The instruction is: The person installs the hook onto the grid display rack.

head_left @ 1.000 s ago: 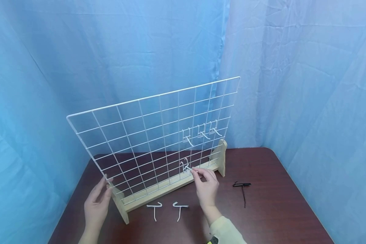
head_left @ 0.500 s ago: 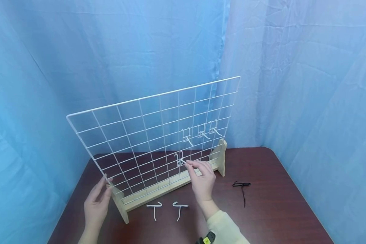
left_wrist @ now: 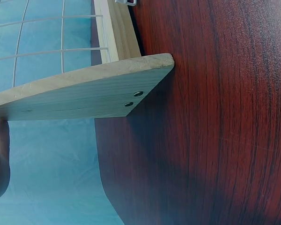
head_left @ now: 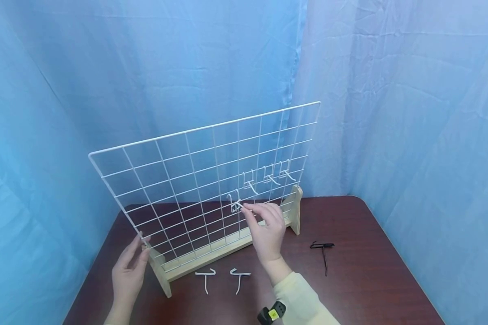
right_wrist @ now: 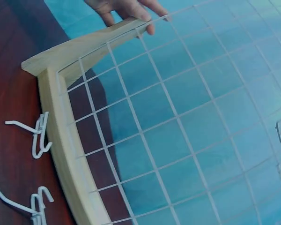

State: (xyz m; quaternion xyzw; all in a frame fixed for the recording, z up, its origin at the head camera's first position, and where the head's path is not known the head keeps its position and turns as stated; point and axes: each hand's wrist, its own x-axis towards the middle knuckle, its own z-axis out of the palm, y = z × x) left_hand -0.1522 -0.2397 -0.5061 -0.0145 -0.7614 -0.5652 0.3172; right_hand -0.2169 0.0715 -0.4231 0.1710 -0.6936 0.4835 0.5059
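My right hand (head_left: 268,232) pinches a white wire display hook (head_left: 234,206) by its prong, between thumb and fingertips. That hook's two bent tips point up, close to the front of the white wire grid panel (head_left: 185,133); whether they touch it I cannot tell. My left hand (head_left: 128,271) grips the panel's lower left edge and the top of the wooden stand's end piece (head_left: 158,273). In the right wrist view the left hand (right_wrist: 126,8) shows fingers and thumb around that end piece. Three white hooks, including the leftmost hook (head_left: 250,184), hang on the panel's right part.
Two loose white hooks, one left (head_left: 205,275) and one right (head_left: 239,274), lie on the dark red table (head_left: 370,289) before the stand. A black hook (head_left: 322,246) lies farther right. Blue curtains (head_left: 187,67) surround the table.
My right hand has moved up and to the left along the panel with the pinched hook. The left hand, the panel and the other hooks have stayed put.
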